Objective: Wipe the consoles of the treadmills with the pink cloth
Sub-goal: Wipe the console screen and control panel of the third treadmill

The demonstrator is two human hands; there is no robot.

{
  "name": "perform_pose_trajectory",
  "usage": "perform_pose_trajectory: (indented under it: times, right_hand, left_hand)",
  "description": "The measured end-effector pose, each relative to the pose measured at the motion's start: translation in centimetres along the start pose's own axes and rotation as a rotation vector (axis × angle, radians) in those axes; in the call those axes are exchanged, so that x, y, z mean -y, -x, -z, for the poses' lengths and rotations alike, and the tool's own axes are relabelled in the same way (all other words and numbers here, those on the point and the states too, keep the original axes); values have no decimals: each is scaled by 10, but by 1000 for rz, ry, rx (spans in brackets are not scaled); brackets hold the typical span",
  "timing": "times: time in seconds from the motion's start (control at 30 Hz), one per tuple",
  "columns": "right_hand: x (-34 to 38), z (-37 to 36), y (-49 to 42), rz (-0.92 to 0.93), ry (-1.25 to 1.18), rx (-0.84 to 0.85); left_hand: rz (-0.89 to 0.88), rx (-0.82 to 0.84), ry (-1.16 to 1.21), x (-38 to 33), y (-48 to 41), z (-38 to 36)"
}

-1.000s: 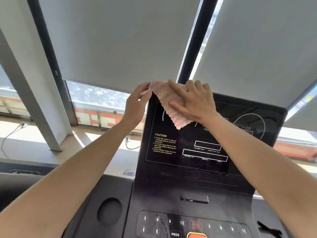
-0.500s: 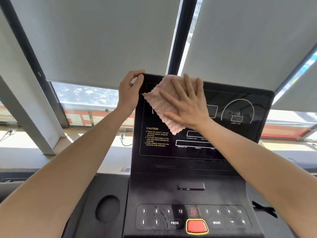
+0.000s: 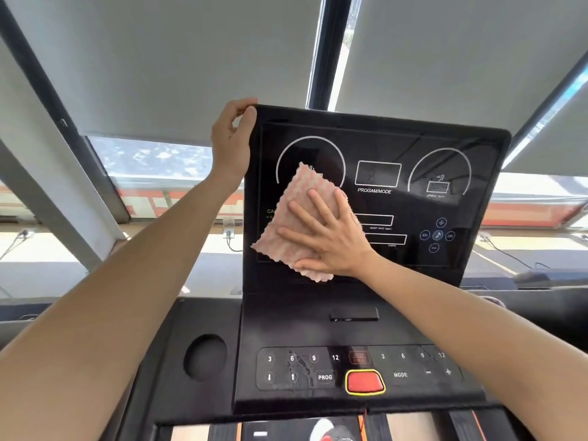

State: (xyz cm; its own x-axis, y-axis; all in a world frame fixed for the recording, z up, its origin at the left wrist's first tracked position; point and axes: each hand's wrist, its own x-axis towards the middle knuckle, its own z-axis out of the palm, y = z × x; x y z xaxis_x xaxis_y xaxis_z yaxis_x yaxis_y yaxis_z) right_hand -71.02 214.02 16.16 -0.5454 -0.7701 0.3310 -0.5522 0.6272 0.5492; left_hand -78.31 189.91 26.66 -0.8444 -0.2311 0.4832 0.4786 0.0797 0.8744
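The right hand (image 3: 331, 237) lies flat with fingers spread and presses the pink cloth (image 3: 296, 218) against the lower left part of the console (image 3: 413, 138) screen. The left hand (image 3: 232, 144) grips the upper left corner of the console, thumb on the front edge. Below and to the left of the console screen there is a round cup holder (image 3: 205, 357); its inside is dark, so I cannot tell what it contains.
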Motion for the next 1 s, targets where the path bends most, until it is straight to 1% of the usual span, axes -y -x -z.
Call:
perform_pose_trajectory:
  times: [0.17,0.37,0.53,0.7,0.83,0.9,1.0]
  right_hand:
    - [23,-12,19,45,14,-14]
    - [15,-13,18,49,18,11]
    - [-22,5,-3,-106,28,-44]
    - [-77,30,-29,-207,60,-36]
    - [-98,40,-40,-289,75,-25]
    - [-108,44,-43,-328,71,-12]
    - [-120,45,-43,-428,50,-26]
  left_hand:
    - [0,-7,9,-2,2,-1]
    - [12,5,14,-2,0,-1]
    - [12,-8,32,-1,0,-2]
    - [22,-26,65,0,0,-5]
    - [26,-41,44,-4,3,-7]
    - [29,-58,-7,-6,2,-8]
    - [24,-84,-261,-13,-4,-9]
